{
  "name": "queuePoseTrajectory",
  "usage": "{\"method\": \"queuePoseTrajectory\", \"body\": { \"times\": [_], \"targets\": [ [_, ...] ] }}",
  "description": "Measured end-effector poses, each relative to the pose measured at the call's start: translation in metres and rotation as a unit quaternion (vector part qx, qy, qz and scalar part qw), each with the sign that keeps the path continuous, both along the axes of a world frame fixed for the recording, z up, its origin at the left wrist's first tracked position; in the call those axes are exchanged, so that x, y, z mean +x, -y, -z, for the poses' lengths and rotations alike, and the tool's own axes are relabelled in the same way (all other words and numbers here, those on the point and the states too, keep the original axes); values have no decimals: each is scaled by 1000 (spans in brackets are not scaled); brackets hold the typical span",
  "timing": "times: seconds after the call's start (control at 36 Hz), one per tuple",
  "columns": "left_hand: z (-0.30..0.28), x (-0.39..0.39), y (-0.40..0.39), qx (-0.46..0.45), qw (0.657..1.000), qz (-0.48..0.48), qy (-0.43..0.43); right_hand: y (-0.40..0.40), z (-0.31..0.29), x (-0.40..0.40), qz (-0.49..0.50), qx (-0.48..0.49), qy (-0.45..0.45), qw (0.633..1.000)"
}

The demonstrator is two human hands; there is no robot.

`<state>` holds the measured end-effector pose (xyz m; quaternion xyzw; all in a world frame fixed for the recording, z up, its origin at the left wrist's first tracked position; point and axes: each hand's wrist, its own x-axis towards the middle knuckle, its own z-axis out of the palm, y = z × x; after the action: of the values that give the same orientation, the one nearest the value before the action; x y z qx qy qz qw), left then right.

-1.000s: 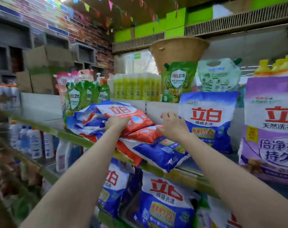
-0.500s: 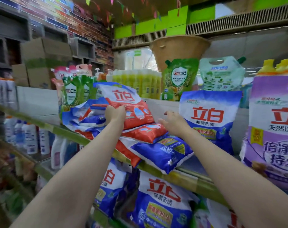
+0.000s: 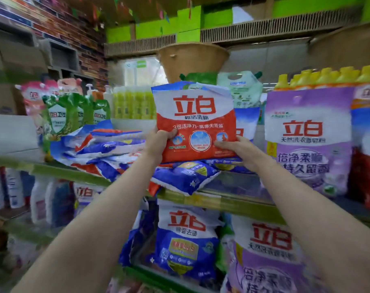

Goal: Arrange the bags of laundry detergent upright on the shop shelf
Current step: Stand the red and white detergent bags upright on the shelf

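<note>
Both hands holding red detergent bag [image 3: 195, 121] upright above shelf [image 3: 213, 200]: left hand [image 3: 158, 142] gripping its lower-left edge, right hand [image 3: 237, 149] its lower-right. Blue bags [image 3: 184, 176] lying flat underneath.

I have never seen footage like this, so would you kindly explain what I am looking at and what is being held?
There is no machine here: a person wears a camera on the head, looking forward and down at their own bare arms. The left hand and right hand grip the lower corners of a red bag of detergent, holding it upright above the shelf. Beneath it and to the left lies a heap of flat bags. A purple bag stands upright on the right.
</note>
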<state>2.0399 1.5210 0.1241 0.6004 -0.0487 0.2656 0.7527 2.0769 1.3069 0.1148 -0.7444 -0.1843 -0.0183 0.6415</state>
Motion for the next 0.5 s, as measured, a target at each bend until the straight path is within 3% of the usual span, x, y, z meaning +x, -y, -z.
{"method": "queuePoseTrajectory", "body": {
  "times": [0.28,0.5],
  "targets": [
    [-1,-1,149,68,989,130,4,152,5,-51,124,30,24,992],
    [8,-11,302,152,977,152,15,293,25,-103,249,22,36,968]
  ]
}}
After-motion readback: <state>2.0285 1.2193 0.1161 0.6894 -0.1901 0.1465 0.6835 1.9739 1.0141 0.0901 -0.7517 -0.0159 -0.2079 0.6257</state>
